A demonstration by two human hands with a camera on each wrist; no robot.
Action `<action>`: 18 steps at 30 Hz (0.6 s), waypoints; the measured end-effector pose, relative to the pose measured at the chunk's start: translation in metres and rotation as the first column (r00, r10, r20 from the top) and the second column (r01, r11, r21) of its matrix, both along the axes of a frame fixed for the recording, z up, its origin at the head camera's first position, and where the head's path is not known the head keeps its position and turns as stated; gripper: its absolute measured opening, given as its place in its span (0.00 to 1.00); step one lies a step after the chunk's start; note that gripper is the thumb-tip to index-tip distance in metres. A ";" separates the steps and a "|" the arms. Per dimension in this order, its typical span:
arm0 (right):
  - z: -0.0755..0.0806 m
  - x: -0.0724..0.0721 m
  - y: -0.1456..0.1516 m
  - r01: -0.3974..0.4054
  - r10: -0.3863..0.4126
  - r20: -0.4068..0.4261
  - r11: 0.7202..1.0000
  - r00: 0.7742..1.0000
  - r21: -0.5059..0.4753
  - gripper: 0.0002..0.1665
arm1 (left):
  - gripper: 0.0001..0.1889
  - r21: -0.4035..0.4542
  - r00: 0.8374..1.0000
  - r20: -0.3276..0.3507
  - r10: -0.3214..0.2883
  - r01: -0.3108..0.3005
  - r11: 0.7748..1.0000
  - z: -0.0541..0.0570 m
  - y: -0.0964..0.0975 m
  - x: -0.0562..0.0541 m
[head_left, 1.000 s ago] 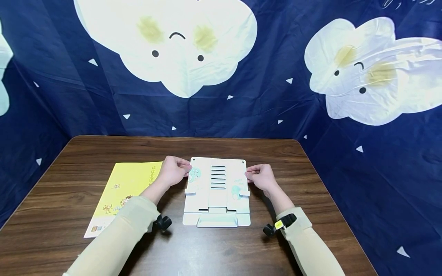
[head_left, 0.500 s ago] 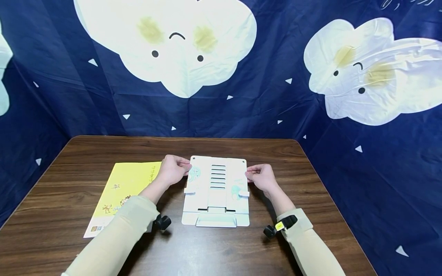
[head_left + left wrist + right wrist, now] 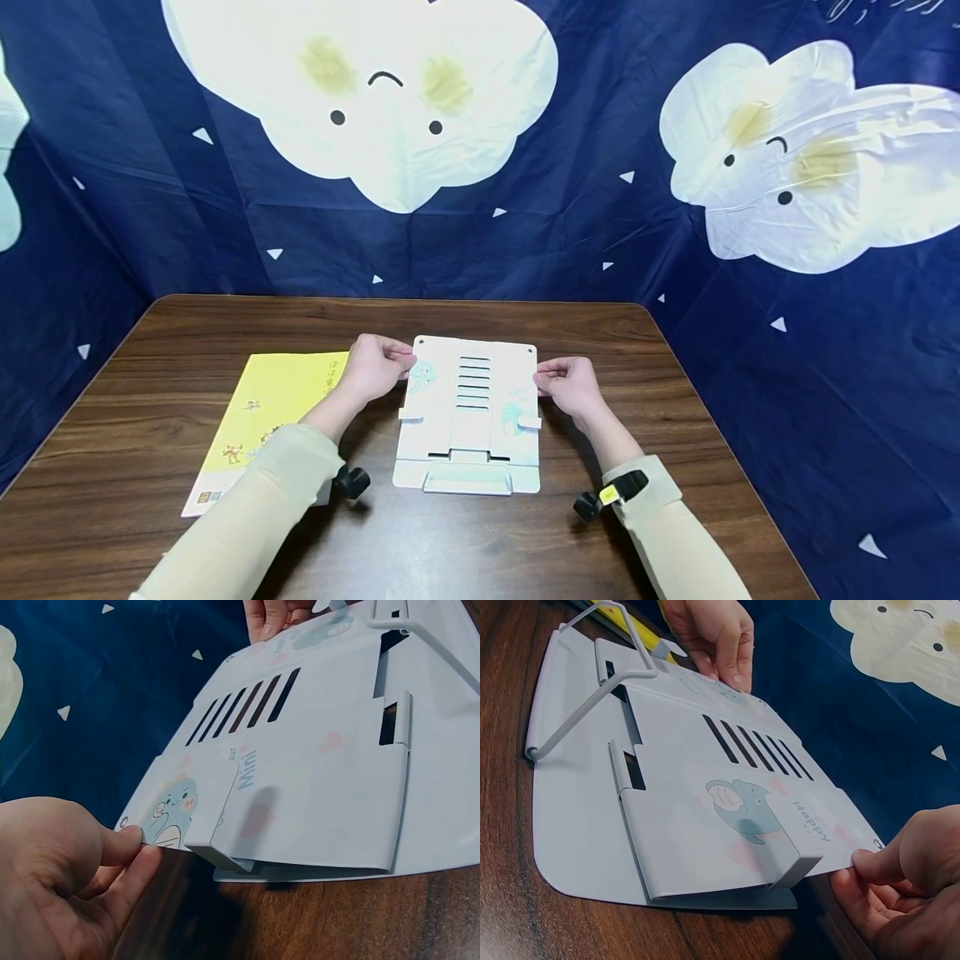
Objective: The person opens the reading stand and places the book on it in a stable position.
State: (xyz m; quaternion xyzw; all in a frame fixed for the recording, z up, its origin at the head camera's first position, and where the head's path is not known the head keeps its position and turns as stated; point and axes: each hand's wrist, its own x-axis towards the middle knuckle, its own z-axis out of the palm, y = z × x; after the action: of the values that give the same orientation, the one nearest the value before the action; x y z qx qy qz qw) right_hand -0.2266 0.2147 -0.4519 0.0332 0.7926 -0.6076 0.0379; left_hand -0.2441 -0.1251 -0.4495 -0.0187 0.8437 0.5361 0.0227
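Observation:
A white book stand (image 3: 472,429) with pale blue whale prints and a row of slots lies on the table in the middle of the head view. My left hand (image 3: 372,368) pinches its left side edge near the top, thumb above and fingers beneath. On the opposite edge, my right hand (image 3: 572,386) pinches in the same way. Both wrist views show the panel (image 3: 315,780) tilted up from its flat base (image 3: 574,825), with a narrow gap between them. A page clip (image 3: 799,870) sticks out at each side. A wire lip (image 3: 592,709) stands at the front.
Left of the stand lies a yellow book (image 3: 292,392) with cartoon figures, partly under my left forearm. The brown wooden table (image 3: 465,550) ends at the back against a dark blue curtain (image 3: 450,258) printed with white clouds.
The stand's top edge has risen slightly in the head view, so its panel tilts a little more. Both hands keep their pinch and have hardly moved.

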 end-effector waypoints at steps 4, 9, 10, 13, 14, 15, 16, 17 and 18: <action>0.002 0.001 -0.001 0.001 -0.001 -0.010 1.000 1.000 -0.005 0.07 | 0.09 -0.001 1.000 -0.008 -0.001 0.001 1.000 0.003 0.000 0.001; 0.005 0.004 -0.001 0.007 -0.007 -0.010 1.000 1.000 -0.013 0.09 | 0.09 0.003 1.000 -0.008 -0.005 0.005 1.000 0.007 -0.001 0.002; 0.006 0.005 -0.001 0.009 -0.009 -0.011 1.000 1.000 -0.015 0.09 | 0.09 0.005 1.000 -0.009 -0.005 0.005 1.000 0.007 -0.001 0.002; 0.007 0.006 -0.001 0.016 -0.016 -0.019 1.000 1.000 -0.017 0.09 | 0.08 0.013 1.000 -0.015 -0.009 0.009 1.000 0.009 -0.001 0.003; 0.007 0.007 -0.001 0.019 -0.019 -0.024 1.000 1.000 -0.018 0.09 | 0.08 0.018 1.000 -0.018 -0.009 0.010 1.000 0.009 -0.001 0.003; 0.007 0.007 -0.001 0.022 -0.023 -0.028 1.000 0.999 -0.018 0.09 | 0.08 0.022 1.000 -0.021 -0.011 0.011 1.000 0.010 -0.001 0.004; 0.007 0.007 -0.001 0.025 -0.025 -0.032 1.000 0.999 -0.019 0.09 | 0.08 0.023 1.000 -0.025 -0.012 0.012 1.000 0.010 -0.001 0.004; 0.007 0.007 -0.001 0.025 -0.025 -0.040 1.000 0.999 -0.018 0.09 | 0.08 0.026 0.999 -0.029 -0.014 0.014 1.000 0.010 -0.001 0.004; 0.008 0.008 -0.001 0.028 -0.028 -0.044 0.999 0.999 -0.017 0.08 | 0.08 0.027 0.999 -0.033 -0.013 0.014 1.000 0.011 -0.002 0.004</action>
State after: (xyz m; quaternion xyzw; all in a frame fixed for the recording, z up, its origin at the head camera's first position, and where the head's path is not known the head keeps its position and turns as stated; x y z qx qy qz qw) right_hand -0.2190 0.2136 -0.4444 0.0305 0.7877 -0.6152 0.0123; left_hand -0.2399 -0.1267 -0.4388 -0.0038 0.8365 0.5477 0.0129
